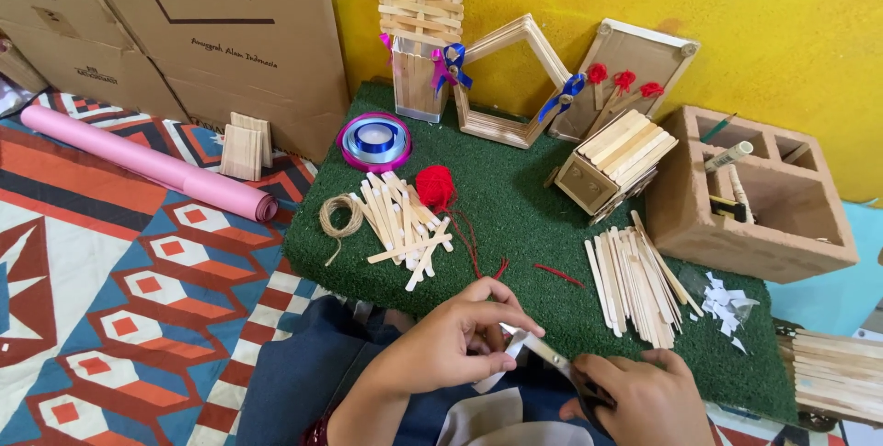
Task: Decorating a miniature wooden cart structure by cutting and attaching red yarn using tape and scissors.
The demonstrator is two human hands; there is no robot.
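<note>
Scissors (552, 357) in right hand (644, 400), fingers wrapped tight on the handles, blades at the edge of a small white paper piece (511, 347) pinched in left hand (451, 345), low centre over the lap. Just beyond on green turf mat (524, 216): wooden stick pile (635, 280), white paper scraps (727, 303), red yarn ball (435, 187).

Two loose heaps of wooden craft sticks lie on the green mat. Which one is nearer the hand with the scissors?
The right-hand heap, beside the white paper scraps. It lies just above the right hand; the other heap sits by the red yarn.
</note>
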